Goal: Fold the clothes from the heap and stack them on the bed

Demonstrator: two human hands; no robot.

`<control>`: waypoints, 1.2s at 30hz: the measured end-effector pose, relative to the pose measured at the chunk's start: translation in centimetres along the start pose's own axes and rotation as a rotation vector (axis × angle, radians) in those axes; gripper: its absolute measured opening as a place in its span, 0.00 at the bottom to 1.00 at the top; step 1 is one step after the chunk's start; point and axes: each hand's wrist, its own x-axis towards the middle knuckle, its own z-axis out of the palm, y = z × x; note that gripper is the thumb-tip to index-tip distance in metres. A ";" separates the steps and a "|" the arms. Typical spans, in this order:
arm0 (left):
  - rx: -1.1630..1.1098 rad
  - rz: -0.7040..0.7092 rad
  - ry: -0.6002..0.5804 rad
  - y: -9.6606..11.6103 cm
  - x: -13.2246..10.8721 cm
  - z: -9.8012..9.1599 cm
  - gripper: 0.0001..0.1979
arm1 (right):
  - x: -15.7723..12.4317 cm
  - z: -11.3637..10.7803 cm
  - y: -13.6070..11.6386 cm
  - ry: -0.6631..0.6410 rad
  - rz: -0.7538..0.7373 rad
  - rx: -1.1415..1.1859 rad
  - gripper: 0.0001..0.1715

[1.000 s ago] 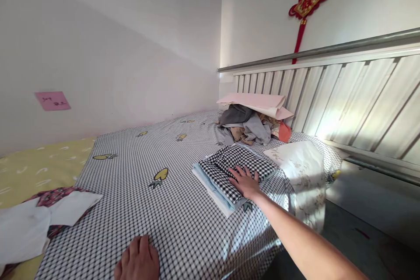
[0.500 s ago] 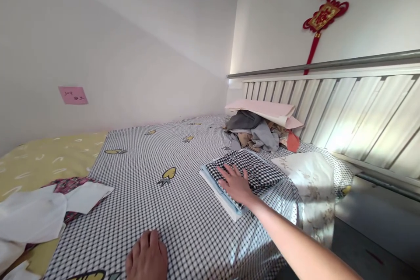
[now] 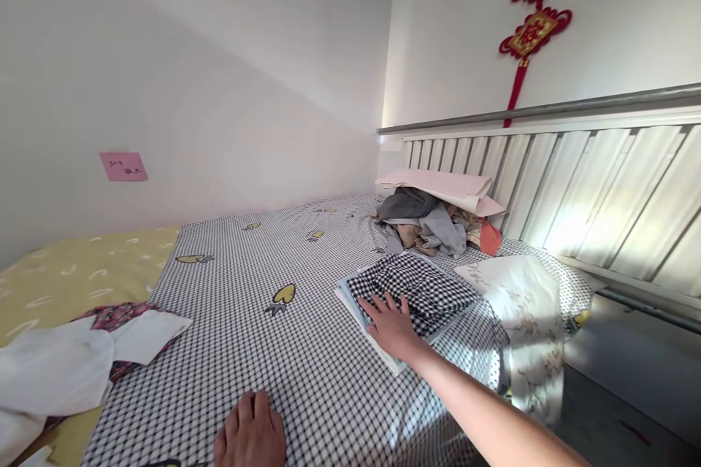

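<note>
My right hand lies flat, fingers stretched out, on the near corner of a folded black-and-white checked cloth stacked on a folded pale blue cloth. The stack rests on the bed's checked sheet. My left hand rests palm down on the sheet at the bottom edge of view, fingers together and partly cut off.
A heap of grey and tan clothes under pink paper sheets sits by the slatted headboard. A white floral cloth drapes over the bed's right edge. White and floral fabric lies on yellow bedding at left.
My right hand has slid back toward me across the checked stack to its near corner. The left hand stays pressed on the sheet. The view has shifted slightly.
</note>
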 end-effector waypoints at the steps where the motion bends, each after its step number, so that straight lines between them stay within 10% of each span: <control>1: 0.003 0.004 0.036 -0.1 0.1 0.3 0.27 | -0.7 -0.2 -1.1 0.023 -0.040 -0.006 0.39; 10: 0.030 0.040 0.410 1.1 -2.4 2.3 0.21 | -6.2 8.1 -12.2 -0.036 -0.249 0.102 0.36; 15: -0.059 -0.016 0.399 1.4 -2.3 3.5 0.21 | -5.0 13.4 -11.6 0.176 -0.269 0.037 0.37; 21: -0.114 0.091 0.208 0.3 -5.1 1.7 0.23 | -3.8 14.7 -9.8 0.211 -0.307 0.052 0.43; 25: -0.060 0.229 0.305 -3.2 -8.0 1.0 0.21 | -3.9 14.6 -9.9 0.186 -0.289 0.061 0.44; 36: 0.379 0.070 0.802 -20.0 -13.9 -2.6 0.21 | -3.9 15.2 -10.0 0.267 -0.291 0.105 0.43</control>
